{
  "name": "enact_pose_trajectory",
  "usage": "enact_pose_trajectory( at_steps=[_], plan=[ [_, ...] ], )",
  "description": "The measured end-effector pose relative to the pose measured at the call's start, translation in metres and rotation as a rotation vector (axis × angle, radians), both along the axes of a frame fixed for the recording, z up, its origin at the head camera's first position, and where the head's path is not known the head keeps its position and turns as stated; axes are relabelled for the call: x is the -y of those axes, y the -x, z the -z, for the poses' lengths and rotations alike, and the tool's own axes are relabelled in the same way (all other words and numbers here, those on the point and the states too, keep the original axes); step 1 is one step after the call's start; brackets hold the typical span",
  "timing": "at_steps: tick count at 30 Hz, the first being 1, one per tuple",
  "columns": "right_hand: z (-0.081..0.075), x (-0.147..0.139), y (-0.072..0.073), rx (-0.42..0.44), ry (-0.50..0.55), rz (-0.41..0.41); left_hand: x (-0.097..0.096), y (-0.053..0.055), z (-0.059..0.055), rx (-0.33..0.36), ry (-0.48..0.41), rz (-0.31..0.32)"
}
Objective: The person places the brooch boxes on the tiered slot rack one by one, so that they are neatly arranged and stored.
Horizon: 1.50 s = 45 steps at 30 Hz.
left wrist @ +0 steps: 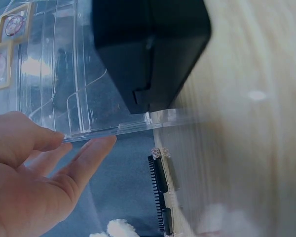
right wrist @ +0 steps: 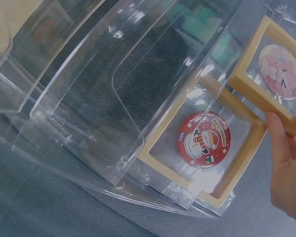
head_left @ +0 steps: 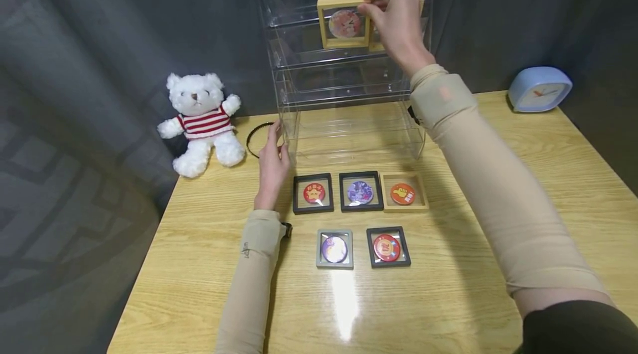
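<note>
Beyond sleeve (head_left: 578,326), pinching frame (head_left: 345,24) with right hand (head_left: 397,17) near top edge of rack (head_left: 324,81); touching left edge with spread left hand (head_left: 272,167).

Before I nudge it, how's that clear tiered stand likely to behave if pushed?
The clear tiered stand is probably light for its size, since it looks thin-walled. It should feel stiff, as its long edges run straight in the head view. Pushed near the top, it might tip, given its tall shape.

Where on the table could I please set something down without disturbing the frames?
The table is bare between the clock and the right sleeve, and between the bear and the left sleeve. Five frames crowd the space before the clear rack.
</note>
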State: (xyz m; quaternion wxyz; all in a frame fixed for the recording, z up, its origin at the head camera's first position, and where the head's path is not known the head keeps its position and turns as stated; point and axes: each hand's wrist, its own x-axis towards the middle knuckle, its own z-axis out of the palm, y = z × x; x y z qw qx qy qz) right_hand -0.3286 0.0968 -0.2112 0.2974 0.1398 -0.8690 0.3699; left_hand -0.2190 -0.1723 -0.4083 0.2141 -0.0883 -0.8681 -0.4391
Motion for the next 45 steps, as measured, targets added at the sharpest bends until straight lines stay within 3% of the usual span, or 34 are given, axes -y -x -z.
enact_pose_trajectory(
  at_steps=[17,24,32,45],
  plan=[
    [0.001,0.005,0.006,-0.063,-0.084,-0.018,0.001,-0.001,0.000,-0.016,0.011,-0.009],
    [0.005,0.005,0.007,-0.064,-0.158,-0.023,0.002,-0.002,0.001,-0.027,0.018,-0.007],
    [0.010,0.007,0.006,-0.026,-0.170,-0.002,0.002,-0.004,-0.002,-0.026,0.008,-0.004],
    [0.019,0.001,0.004,-0.164,-0.202,-0.017,0.002,-0.004,0.001,-0.048,0.016,-0.002]
  ],
)
